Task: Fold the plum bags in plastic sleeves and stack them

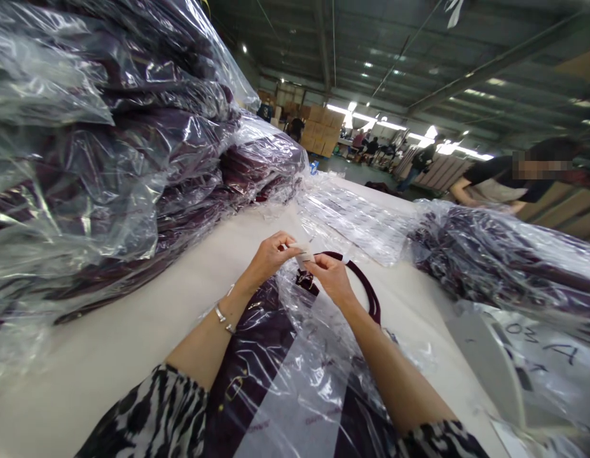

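Note:
Between my two hands is a small white label (303, 256), pinched at its left side by my left hand (274, 253) and at its right by my right hand (330, 273). Both hands are closed at the fingertips. Below them lies a dark maroon bag (250, 356) in clear plastic, with gold-coloured hardware and a pale printed strip (295, 394) across it. A dark maroon looped handle (366, 286) curves out beside my right hand, with a white wrap at its top. My forearms cover part of the bag.
Plastic-wrapped maroon goods (133, 152) are piled high on the left. More wrapped goods (495, 248) lie at the right, near a marked plastic bag (543, 350). Sheets of labels (356, 219) lie ahead on the white table (147, 343). Another person (505, 181) leans in at the right.

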Demonstrator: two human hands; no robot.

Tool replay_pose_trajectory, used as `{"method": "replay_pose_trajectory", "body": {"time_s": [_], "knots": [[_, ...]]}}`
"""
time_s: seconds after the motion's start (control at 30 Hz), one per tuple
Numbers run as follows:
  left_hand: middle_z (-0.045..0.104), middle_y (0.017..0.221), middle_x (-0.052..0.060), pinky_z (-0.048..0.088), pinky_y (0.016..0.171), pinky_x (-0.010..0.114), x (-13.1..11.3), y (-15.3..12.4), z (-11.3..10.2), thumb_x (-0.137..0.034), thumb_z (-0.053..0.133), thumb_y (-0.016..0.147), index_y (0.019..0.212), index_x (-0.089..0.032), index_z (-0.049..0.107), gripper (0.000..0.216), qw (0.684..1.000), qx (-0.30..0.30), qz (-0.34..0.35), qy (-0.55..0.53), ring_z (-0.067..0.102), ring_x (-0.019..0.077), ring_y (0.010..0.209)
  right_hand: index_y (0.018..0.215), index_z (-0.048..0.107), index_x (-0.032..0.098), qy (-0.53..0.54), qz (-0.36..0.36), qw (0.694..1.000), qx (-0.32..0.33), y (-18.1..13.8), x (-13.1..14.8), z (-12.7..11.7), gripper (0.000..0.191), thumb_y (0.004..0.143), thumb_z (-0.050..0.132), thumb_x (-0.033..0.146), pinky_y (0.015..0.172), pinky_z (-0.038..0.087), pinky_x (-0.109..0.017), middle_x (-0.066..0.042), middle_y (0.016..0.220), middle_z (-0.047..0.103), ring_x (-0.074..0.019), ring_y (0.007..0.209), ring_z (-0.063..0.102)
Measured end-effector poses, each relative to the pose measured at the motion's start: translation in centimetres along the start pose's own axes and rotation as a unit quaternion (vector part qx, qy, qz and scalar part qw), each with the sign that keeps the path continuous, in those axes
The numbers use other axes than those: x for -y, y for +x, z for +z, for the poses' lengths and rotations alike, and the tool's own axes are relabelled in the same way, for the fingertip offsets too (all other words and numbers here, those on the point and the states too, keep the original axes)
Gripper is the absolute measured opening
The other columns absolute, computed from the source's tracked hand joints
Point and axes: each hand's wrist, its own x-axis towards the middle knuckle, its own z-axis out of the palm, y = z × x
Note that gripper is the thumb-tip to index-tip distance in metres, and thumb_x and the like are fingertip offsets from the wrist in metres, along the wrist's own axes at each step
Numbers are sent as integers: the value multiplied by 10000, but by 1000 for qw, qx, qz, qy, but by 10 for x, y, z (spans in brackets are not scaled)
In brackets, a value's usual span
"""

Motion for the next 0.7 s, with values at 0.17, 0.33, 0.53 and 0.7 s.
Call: {"method": "replay_pose_trajectory", "body": {"time_s": [0.17,0.33,0.53,0.7], "knots": [[600,734,-3,383,637,238,13,-2,9,-380,742,753,668,-177,637,245,999,-4,-51,1,513,139,678,871,766,210,-27,19,999,15,-5,-9,-10,212,697,758,332,733,470,-310,-14,840,731,-214,804,635],[674,941,38,404,585,239,8,4,3,-426,765,725,953,-170,727,344,995,16,-96,-1,523,128,637,883,785,205,42,-7,998,-41,-1,-7,-10,267,731,743,420,780,513,-350,-48,879,755,-227,826,654],[718,1002,63,508,789,265,5,-12,-22,-149,688,693,904,-227,780,243,961,225,-37,158,671,216,860,870,782,186,88,17,990,-106,0,-24,-7,334,700,740,470,626,541,-331,-62,872,760,-230,762,659],[712,1035,35,484,843,269,-10,-34,-18,-116,555,802,908,-228,702,214,890,332,27,311,649,209,944,850,763,170,116,13,987,-108,-7,-33,-5,362,706,711,498,722,581,-365,-60,850,752,-230,755,682]]}}
